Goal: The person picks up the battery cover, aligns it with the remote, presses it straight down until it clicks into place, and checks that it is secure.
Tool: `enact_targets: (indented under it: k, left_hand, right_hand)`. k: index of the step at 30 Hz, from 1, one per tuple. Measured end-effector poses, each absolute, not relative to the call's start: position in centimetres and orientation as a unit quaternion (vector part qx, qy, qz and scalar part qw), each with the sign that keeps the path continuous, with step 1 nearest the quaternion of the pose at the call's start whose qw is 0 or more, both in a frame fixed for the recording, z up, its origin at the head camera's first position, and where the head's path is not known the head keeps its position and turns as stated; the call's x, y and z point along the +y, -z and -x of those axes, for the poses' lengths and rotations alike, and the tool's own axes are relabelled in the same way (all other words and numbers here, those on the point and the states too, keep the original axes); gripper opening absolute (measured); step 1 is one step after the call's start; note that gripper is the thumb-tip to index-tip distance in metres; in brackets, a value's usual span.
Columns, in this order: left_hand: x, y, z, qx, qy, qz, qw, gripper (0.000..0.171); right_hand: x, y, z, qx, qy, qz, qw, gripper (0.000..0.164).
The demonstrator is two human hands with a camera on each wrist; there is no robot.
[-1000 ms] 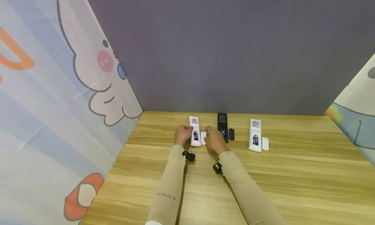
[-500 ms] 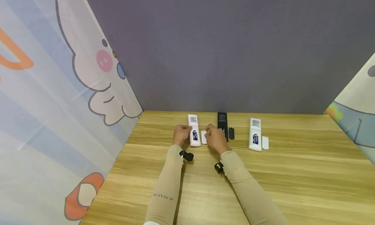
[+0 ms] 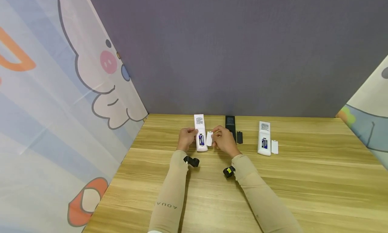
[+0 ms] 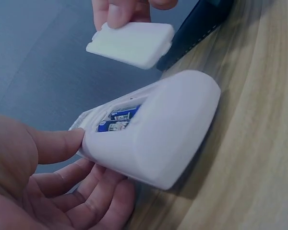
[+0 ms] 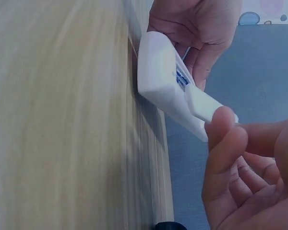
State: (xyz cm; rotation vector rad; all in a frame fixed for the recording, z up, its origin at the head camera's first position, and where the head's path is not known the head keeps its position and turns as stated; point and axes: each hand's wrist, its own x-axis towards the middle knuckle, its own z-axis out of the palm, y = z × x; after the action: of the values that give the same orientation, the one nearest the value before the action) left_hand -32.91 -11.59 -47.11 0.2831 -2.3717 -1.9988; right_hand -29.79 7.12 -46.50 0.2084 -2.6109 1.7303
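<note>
A white remote control point(image 3: 200, 128) lies back side up, its battery bay uncovered with blue batteries point(image 4: 116, 120) inside. My left hand point(image 3: 186, 139) grips its left side, thumb on the upper edge and fingers curled beneath, and its far end looks tipped up. Between thumb and fingertips, my right hand point(image 3: 225, 138) pinches a white battery cover point(image 4: 132, 44) by its edge. The cover is raised just right of the bay, and in the right wrist view it overlaps the remote.
Behind my right hand lies a black remote point(image 3: 230, 122) with its black cover point(image 3: 239, 137) beside it. Farther right sit another white remote point(image 3: 264, 138) with batteries showing and its white cover point(image 3: 274, 147). A grey panel point(image 3: 230, 58) borders the wooden table point(image 3: 212, 192) at the back.
My right hand has picked the white cover up from the table and tilted it beside the remote. The far end of the left-hand remote has shifted slightly away and up.
</note>
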Motion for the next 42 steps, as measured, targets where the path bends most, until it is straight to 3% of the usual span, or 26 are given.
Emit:
enact_targets:
  k: [23, 42]
  left_hand:
    - [-11.0, 45.9, 32.4, -0.745, 0.661, -0.087, -0.025, 0.03]
    - [-10.9, 45.8, 32.5, -0.751, 0.655, -0.074, -0.028, 0.03]
  right_hand:
    - [6.6, 45.8, 29.4, -0.792, -0.606, -0.071, -0.005, 0.012]
    - [6.0, 46.1, 29.1, -0.792, -0.604, -0.085, 0.012, 0.006]
